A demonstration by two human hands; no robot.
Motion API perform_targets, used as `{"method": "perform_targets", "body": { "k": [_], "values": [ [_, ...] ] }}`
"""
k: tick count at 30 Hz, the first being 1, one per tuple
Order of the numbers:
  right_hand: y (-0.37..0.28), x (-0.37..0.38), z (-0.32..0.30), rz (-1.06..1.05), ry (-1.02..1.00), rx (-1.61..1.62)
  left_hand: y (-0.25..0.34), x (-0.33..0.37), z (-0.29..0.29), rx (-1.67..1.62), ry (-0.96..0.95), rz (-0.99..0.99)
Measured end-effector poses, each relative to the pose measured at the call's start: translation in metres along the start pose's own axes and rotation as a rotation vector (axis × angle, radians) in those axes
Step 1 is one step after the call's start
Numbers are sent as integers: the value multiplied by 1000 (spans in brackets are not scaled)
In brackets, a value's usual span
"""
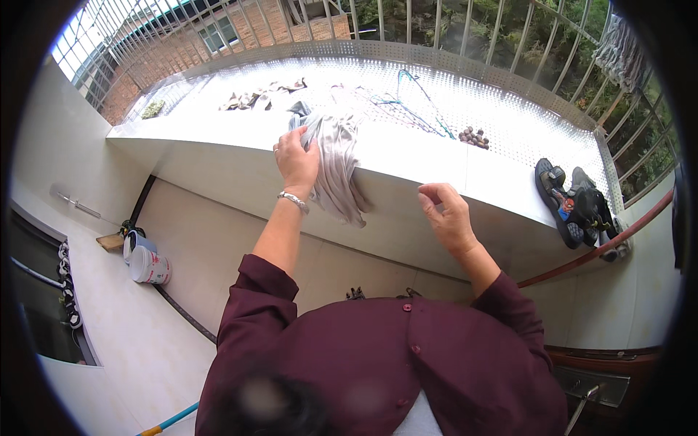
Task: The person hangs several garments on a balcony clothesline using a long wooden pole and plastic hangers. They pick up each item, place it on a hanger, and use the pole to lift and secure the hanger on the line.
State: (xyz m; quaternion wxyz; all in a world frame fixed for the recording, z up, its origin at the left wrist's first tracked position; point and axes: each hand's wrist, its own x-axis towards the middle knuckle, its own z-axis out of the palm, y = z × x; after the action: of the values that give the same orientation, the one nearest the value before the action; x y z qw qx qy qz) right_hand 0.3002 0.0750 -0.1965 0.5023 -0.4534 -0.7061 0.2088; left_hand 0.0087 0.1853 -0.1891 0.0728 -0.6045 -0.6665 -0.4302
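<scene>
My left forearm (278, 236) extends forward and slants slightly to the right; my left wrist (297, 187) is nearly straight. My left grip (296, 156) presents its back uppermost, fingers bent, thumb beside them; how firmly it closes cannot be told. My right forearm (483, 269) slants forward and inward to the left. My right grip (445, 218), well apart from the left, has loosely curled fingers and a separated thumb.

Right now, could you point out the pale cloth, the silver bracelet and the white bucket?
Pale cloth (337, 168): head view, on its hanging folds.
Silver bracelet (294, 200): head view, middle of the band.
White bucket (150, 269): head view, on its side wall.
</scene>
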Motion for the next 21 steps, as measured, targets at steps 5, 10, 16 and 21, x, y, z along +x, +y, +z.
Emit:
{"method": "perform_targets", "body": {
  "k": [5,10,16,21],
  "values": [
    [-16,81,83,80,-50,-176,-26,24,1,16,-130,46],
    [-22,134,149,241,-67,-549,-67,40,11,-182,-191,-84],
    [17,146,166,305,82,-23,-64,36,18,-375,-70,-178],
    [-2,143,140,283,115,676,-48,29,8,-67,-203,28]
  ]
}}
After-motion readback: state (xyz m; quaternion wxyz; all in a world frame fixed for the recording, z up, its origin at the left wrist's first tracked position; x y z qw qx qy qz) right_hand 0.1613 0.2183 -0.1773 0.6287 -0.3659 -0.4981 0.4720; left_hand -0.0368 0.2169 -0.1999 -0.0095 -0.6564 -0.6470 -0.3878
